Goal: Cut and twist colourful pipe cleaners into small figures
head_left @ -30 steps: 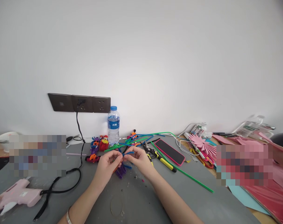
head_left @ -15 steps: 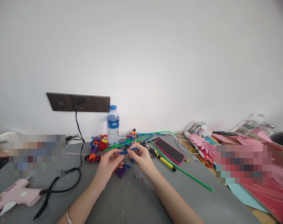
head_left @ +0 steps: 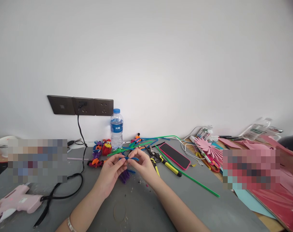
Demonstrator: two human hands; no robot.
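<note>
Both hands meet over the grey table, pinching a short blue fuzzy stem between them. My left hand has thumb and fingertips closed on its left part. The fingertips of my right hand press on it just to the right, and a blue end sticks out there. A purple fuzzy piece lies below the hands. Behind them are green stems and blue stems. Small fuzzy figures, one purple and orange and one red, stand to the left.
A water bottle stands by the wall. Yellow-handled pliers and a phone lie to the right. A pink glue gun with a black cord lies at left. Pink paper and another person's hand are at far right.
My hands have drawn closer together. The right hand has shifted slightly left, showing more of the pliers, and the blue stem is now mostly covered by fingers.
</note>
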